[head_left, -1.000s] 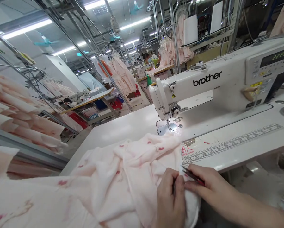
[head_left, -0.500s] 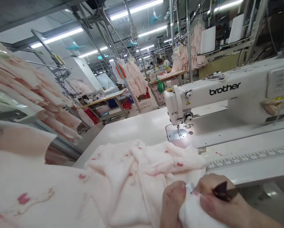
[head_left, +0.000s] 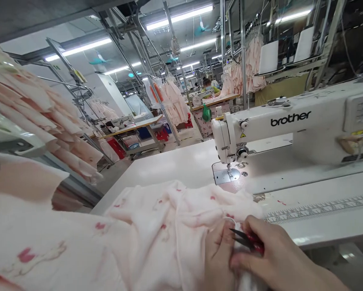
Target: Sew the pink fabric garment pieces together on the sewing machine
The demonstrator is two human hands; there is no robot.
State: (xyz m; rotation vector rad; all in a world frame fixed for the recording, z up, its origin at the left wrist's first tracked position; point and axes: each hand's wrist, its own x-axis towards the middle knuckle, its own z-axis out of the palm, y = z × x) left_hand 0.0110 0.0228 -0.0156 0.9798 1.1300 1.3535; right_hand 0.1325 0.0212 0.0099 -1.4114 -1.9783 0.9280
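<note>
A pale pink fabric piece [head_left: 151, 246] with small red printed motifs lies bunched over the front of the sewing table. My left hand [head_left: 219, 252] pinches its right-hand edge, thumb on top, and a thin white loop shows at the thumb tip. In my right hand [head_left: 274, 252] is a pair of thread snips [head_left: 246, 239] with dark blades and red handles. The blades point left, close by my left thumb. My right thumb lies low, near the fabric under the snips. Part of the held edge is hidden behind my fingers.
Behind the fabric stands a white brother sewing machine [head_left: 260, 125], its needle over a metal plate [head_left: 226, 175]. A ruler strip [head_left: 321, 208] runs along the table's right side. Pink garment pieces [head_left: 57, 121] hang at left. Thread cones [head_left: 269, 57] stand on a rack; a person sits far back.
The snips have swung from pointing away in my right palm to lying blades-left by my left thumb. My right hand has turned and opened its grip on the fabric edge.
</note>
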